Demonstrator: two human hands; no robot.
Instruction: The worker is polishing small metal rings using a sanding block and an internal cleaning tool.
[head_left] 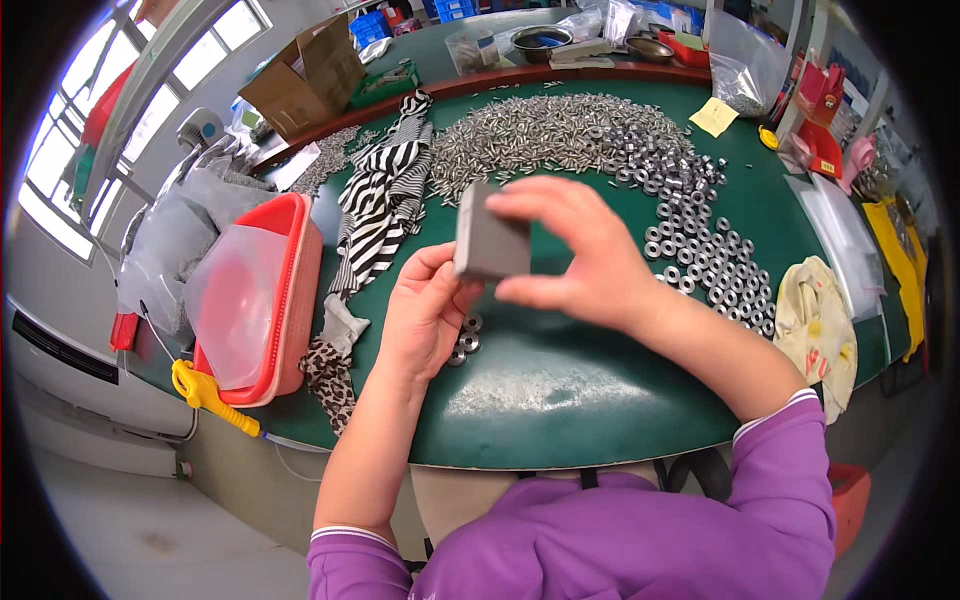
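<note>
- Gripping the grey block (pixel 493 240) at its lower left, your left hand (pixel 420 312) holds it above the green table (pixel 560 425).
- Your right hand (pixel 610 270) curves around its right side; you cannot tell whether it clamps.
- It looks stiff, perhaps heavy: pinch opposite faces.
- Metal rings (pixel 716 262) lie rightward.
</note>
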